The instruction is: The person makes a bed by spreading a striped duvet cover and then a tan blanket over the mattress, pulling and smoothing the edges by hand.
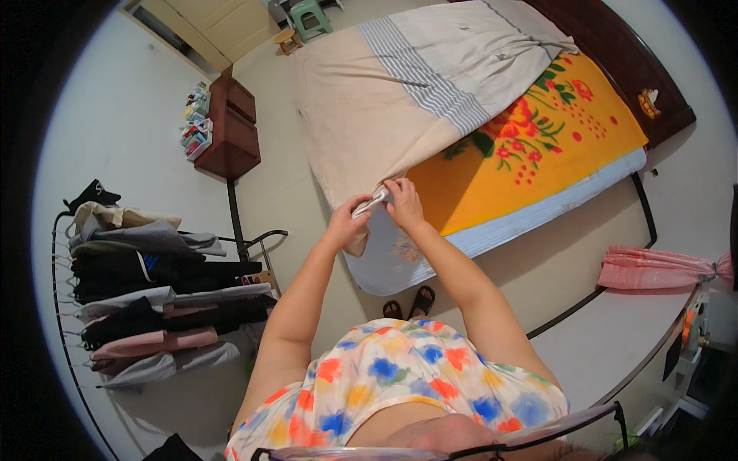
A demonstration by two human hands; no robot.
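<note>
Both my hands grip the edge of a beige bed sheet at the near corner of the bed. My left hand is closed on the gathered cloth, and my right hand pinches it just beside. A whitish fold of the sheet shows between them, and a loose end hangs below my left hand. The sheet, with a grey striped band, lies wrinkled over the far and left parts of the bed. To the right an orange floral blanket is uncovered, on top of a light blue mattress.
A dark wooden headboard stands at the far right. On the left are a clothes rack with hanging garments and a brown cabinet bearing small items. A green stool is at the back. Pink curtain cloth hangs at right.
</note>
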